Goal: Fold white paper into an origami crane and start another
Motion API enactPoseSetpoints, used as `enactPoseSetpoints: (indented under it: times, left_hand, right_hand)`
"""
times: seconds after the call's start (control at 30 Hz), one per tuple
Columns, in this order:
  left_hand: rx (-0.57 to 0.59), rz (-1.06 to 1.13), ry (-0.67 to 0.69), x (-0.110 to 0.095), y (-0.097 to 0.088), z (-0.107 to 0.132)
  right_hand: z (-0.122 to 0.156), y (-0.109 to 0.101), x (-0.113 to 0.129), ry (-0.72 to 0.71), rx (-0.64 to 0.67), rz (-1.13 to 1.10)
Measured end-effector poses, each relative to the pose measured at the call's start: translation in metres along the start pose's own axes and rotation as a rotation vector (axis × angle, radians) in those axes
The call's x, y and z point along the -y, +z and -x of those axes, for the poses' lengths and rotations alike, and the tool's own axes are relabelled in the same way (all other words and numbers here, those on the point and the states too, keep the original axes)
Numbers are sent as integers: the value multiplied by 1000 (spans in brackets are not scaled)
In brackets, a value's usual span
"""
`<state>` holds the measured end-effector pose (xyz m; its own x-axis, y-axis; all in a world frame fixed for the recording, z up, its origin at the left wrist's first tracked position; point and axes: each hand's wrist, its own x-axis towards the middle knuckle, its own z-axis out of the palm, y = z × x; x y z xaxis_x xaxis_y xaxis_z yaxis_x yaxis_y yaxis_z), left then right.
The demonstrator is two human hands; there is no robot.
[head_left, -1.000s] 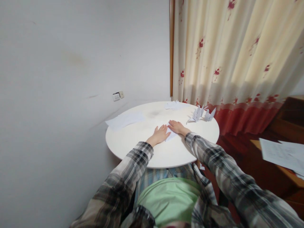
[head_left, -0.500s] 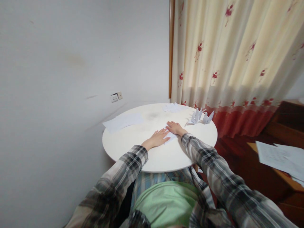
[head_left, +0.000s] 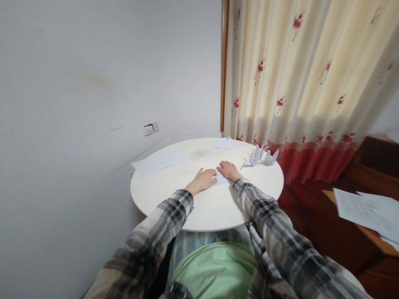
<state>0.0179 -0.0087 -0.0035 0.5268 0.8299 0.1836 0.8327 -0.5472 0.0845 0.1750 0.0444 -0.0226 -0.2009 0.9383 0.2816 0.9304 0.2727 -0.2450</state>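
Note:
A small folded white paper [head_left: 220, 179] lies near the middle of the round white table [head_left: 174, 191]. My left hand [head_left: 203, 180] rests on its left part with the fingers curled at the tips. My right hand [head_left: 228, 170] lies flat on its right part, fingers stretched out. Both forearms wear plaid sleeves. Two folded paper cranes [head_left: 261, 156] stand on the table to the right of my right hand, apart from it.
A white sheet [head_left: 158, 161] lies at the table's left, and a few folded papers [head_left: 225, 143] at the far edge. A grey wall with a socket [head_left: 149, 129] is on the left. A flowered curtain [head_left: 299, 83] hangs behind. Loose sheets [head_left: 368, 209] lie on wooden furniture at right.
Both hands have stayed on the folded paper. My left hand's fingers have curled in from lying flat. The view has shifted slightly.

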Motion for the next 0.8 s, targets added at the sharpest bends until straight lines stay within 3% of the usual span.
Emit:
enactPoseSetpoints:
  times: [0.2, 0.27, 0.43, 0.5, 0.63, 0.73, 0.8]
  left_hand:
    - [-149, -179, -130, 9, 12, -15]
    - [-126, -108, -202, 15, 18, -17]
    - [-39, -34, -176, 23, 19, -15]
    - [-14, -30, -141, 23, 16, -13]
    - [24, 0, -100, 24, 14, -11]
    - [-50, 106, -118, 30, 15, -11]
    - [-115, 155, -202, 34, 16, -12]
  right_hand:
    - [1, -2, 4, 100, -93, 57]
    - [2, -4, 5, 105, -93, 76]
    - [8, -8, 10, 81, -110, 117]
    - [10, -11, 12, 26, -131, 127]
    - [10, -13, 17, -242, -118, 53]
    - [9, -10, 17, -277, -67, -14]
    - [8, -7, 16, -249, -33, -27]
